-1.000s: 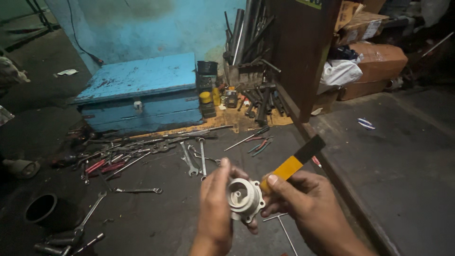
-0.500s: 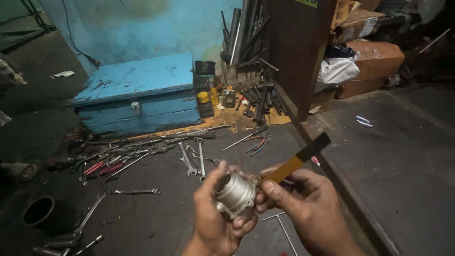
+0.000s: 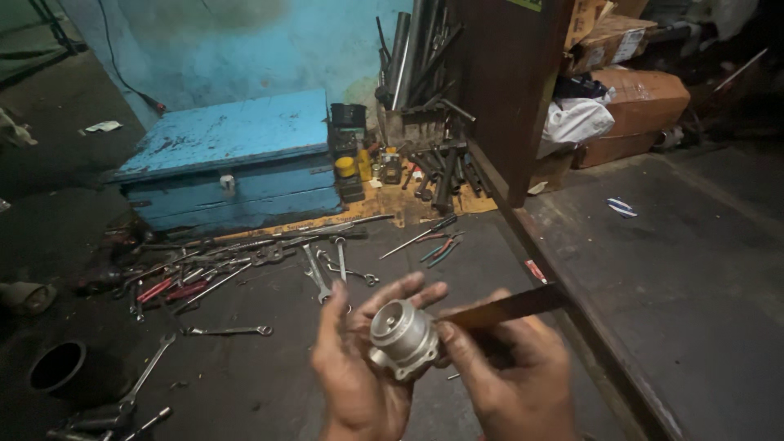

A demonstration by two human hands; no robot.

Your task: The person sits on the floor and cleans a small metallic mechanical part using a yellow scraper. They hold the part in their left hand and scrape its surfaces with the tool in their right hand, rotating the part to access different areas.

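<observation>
My left hand (image 3: 355,367) cups a small silver metal part (image 3: 402,338) with a round neck and a flanged base, low in the middle of the view. My right hand (image 3: 510,380) grips a flat blade-like tool (image 3: 510,308) with a yellow-and-dark handle. The tool's end rests against the side of the metal part, and my right thumb presses near it.
A blue wooden box (image 3: 233,159) stands at the back. Several spanners and red-handled pliers (image 3: 237,273) lie scattered on the dark floor. Rods and pipes (image 3: 420,73) lean by a dark post (image 3: 506,90). Cardboard boxes (image 3: 633,102) sit right; a black pipe (image 3: 57,367) lies lower left.
My left hand has turned the metal part so its round neck now points up and left. The blade tool has tipped flatter and its end has come against the part.
</observation>
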